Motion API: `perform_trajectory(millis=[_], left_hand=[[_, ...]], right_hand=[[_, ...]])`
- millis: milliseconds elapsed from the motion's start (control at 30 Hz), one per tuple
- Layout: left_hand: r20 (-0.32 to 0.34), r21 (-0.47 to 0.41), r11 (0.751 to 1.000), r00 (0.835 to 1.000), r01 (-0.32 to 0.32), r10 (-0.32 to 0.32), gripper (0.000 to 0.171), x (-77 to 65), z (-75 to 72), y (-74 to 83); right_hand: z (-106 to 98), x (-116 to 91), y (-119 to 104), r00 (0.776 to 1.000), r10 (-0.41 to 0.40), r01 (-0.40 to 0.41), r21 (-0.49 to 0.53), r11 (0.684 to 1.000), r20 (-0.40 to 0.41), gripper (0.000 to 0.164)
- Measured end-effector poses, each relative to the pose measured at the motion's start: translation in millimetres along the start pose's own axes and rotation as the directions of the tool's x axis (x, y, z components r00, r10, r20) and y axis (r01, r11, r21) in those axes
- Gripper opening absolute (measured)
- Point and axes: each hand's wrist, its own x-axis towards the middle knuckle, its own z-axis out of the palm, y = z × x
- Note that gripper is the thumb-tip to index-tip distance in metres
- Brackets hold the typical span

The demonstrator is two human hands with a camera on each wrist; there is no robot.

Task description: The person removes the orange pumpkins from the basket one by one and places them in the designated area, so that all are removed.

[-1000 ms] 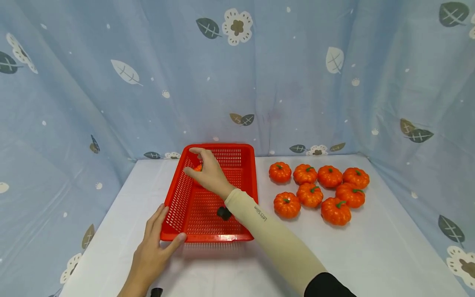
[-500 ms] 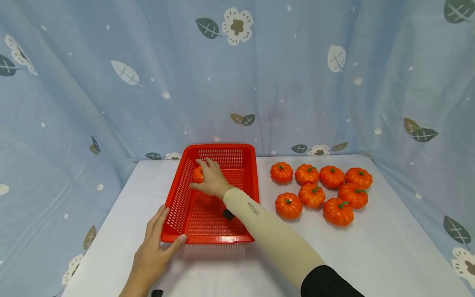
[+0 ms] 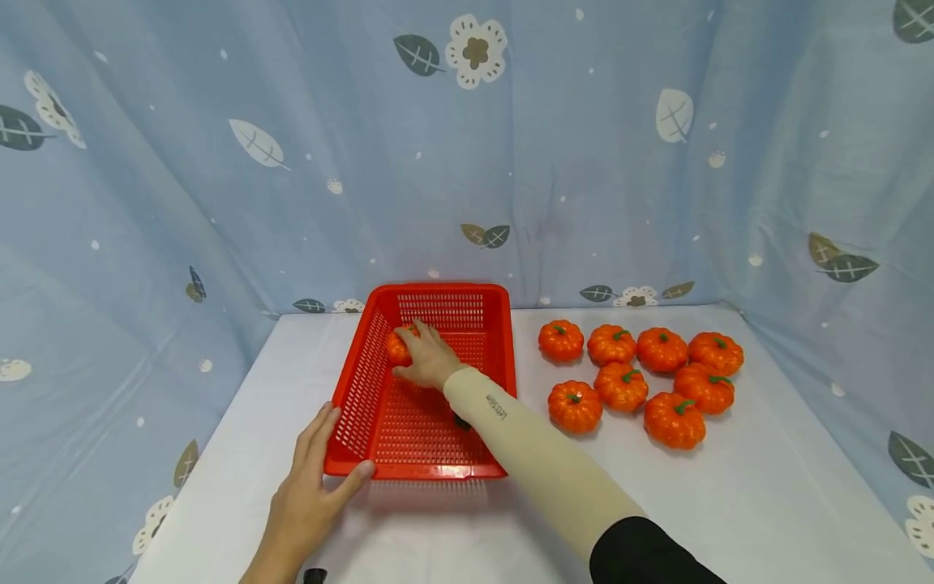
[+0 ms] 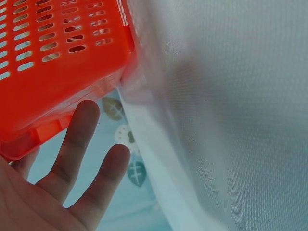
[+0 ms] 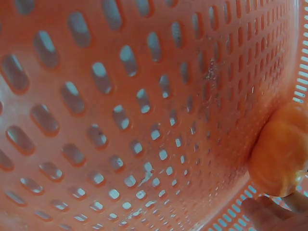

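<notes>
Inside the red plastic basket (image 3: 438, 470), a small orange pumpkin (image 3: 398, 347) lies at the far left, against the wall. My right hand (image 3: 430, 358) reaches in from the right and grips it, fingers on its far side and thumb on the near side. In the right wrist view, fingertips (image 5: 269, 211) touch the lower edge of the pumpkin (image 5: 279, 154). The left hand (image 3: 306, 495) rests at the near left corner of the basket, fingers straight along the side and thumb at the front rim. The left wrist view shows spread, straight fingers (image 4: 77, 144) beside the basket wall.
Several orange pumpkins (image 3: 620, 388) with green stems stand on the white tablecloth (image 3: 730, 503) to the right of the basket. A blue patterned curtain (image 3: 554, 162) hangs behind the table. A dark object (image 3: 462, 422) in the basket is mostly hidden by my right forearm.
My right hand has lowered from above the pumpkin into the basket and closed around it. The left hand has stayed at the basket corner. The head view has shifted slightly.
</notes>
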Motion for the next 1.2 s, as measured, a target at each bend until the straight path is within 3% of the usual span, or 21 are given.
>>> perform_trajectory(millis=[333,600,900,1200], left_hand=[[-0.005,0.002,1.000,1.000,-0.003,0.003,0.091,0.2,1.7,-2.7],[-0.014,0.001,1.000,1.000,-0.005,0.005,0.092,0.3,1.5,-2.5],[0.004,0.012,1.000,1.000,0.002,-0.002,0.092,0.3,2.6,-0.7],[0.006,0.014,1.000,1.000,-0.001,0.001,0.092,1.0,0.2,-1.4]], right_hand=[[1.9,-1.3,-4.0,0.998,-0.038,0.036,-0.061,0.998,-0.041,0.059],[0.2,-1.0,-3.3,0.997,-0.047,0.043,-0.066,0.997,-0.058,0.056],[-15.0,-6.7,-3.7,0.987,-0.055,0.076,0.141,0.987,-0.150,0.055],[-48.0,-26.7,-12.3,0.961,-0.119,0.181,0.238,0.954,-0.251,0.054]])
